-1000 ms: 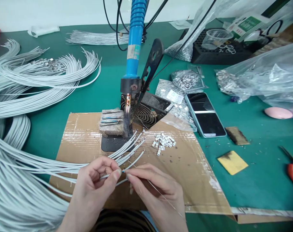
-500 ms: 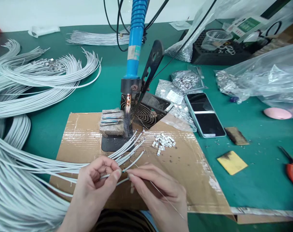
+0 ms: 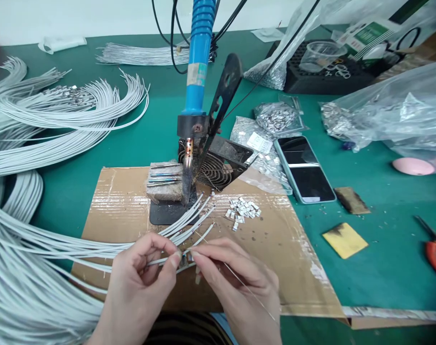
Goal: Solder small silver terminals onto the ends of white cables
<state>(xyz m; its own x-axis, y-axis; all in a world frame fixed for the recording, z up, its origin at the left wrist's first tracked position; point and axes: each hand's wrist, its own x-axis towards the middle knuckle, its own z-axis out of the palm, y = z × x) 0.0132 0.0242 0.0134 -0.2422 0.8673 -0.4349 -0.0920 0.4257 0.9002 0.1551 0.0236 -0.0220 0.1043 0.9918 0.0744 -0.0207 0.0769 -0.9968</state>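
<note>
My left hand (image 3: 146, 275) pinches a white cable (image 3: 156, 262) close to its end, between thumb and forefinger. Just to the right, my right hand (image 3: 235, 278) has thumb and forefinger closed at the cable's end. A thin silvery solder wire (image 3: 250, 291) runs through the right hand, trailing towards its wrist. Tiny parts between the fingertips are too small to make out. Behind the hands, several more white cable ends (image 3: 189, 218) fan out over the cardboard (image 3: 286, 268). Above them a soldering iron (image 3: 187, 172) with a blue handle points down in its stand.
Small metal pieces (image 3: 242, 211) lie heaped on the cardboard. A phone (image 3: 306, 170), yellow sponge (image 3: 345, 240) and red-handled tool (image 3: 435, 256) are on the right. Cable bundles (image 3: 41, 287) fill the left. A small fan (image 3: 218, 165) stands behind the iron, with plastic bags (image 3: 383, 112) beyond.
The right fingertips have shifted slightly up and away from the left ones, widening the gap at the cable end. Both hands keep their pinch. The whole view has shifted a little.
</note>
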